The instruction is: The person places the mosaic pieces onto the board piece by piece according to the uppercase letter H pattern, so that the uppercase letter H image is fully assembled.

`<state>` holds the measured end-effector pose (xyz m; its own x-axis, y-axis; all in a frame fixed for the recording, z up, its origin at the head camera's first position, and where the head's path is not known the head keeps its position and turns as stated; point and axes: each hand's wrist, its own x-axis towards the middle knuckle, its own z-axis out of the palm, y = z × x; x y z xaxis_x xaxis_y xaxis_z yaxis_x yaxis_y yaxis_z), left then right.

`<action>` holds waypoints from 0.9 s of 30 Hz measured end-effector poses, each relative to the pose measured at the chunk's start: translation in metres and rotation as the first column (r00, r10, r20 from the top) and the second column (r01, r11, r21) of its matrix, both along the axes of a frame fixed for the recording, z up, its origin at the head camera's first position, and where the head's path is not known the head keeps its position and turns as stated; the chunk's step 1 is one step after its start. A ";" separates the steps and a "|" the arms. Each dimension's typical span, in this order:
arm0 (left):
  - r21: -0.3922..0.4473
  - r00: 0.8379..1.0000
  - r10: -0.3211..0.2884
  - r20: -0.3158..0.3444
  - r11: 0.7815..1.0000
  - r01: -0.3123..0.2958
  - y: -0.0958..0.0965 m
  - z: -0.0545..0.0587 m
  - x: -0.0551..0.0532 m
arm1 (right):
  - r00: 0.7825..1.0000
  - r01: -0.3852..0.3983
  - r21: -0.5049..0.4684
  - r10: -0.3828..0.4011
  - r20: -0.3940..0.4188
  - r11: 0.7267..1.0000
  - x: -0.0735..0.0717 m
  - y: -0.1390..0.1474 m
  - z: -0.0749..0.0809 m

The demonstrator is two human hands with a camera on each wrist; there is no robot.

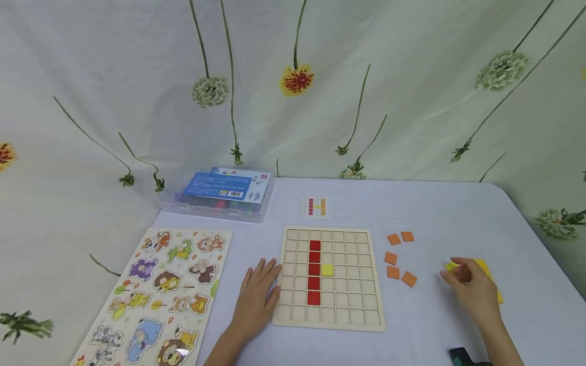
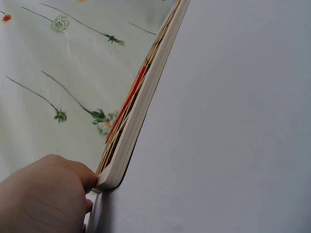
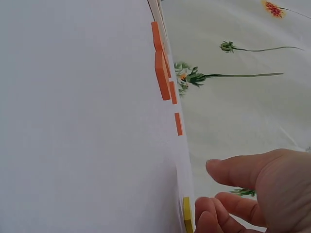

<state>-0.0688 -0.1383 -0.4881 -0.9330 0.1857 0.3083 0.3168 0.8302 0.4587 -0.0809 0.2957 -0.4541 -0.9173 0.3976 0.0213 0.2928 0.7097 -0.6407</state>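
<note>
My left hand [image 1: 257, 295] lies with straight fingers at the left edge of a wooden grid board [image 1: 329, 326]; its thumb touches the rim. A column of red square tiles [image 1: 314, 269] fills several cells, with one yellow tile [image 1: 327, 270] beside it. Over on the right, my right hand [image 1: 476, 292] hovers with bent fingers at a yellow tile [image 1: 451, 266], which they partly cover. In the right wrist view the thumb stands apart from the fingers, and a yellow piece [image 3: 187, 213] lies just beyond them. More yellow [image 1: 483, 265] shows behind the hand.
Several orange tiles [image 1: 393, 273] lie loose between board and right hand. A small pattern card [image 1: 316, 207] sits behind the board. At the left are an animal picture board [image 1: 189, 290] and a clear plastic box [image 1: 242, 215]. Something black [image 1: 462, 356] shows near my right forearm.
</note>
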 end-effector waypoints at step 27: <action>0.003 1.000 0.001 0.021 1.000 -0.002 0.000 0.001 0.000 | 1.000 0.015 0.099 -0.012 -0.028 0.995 -0.003 0.008 -0.016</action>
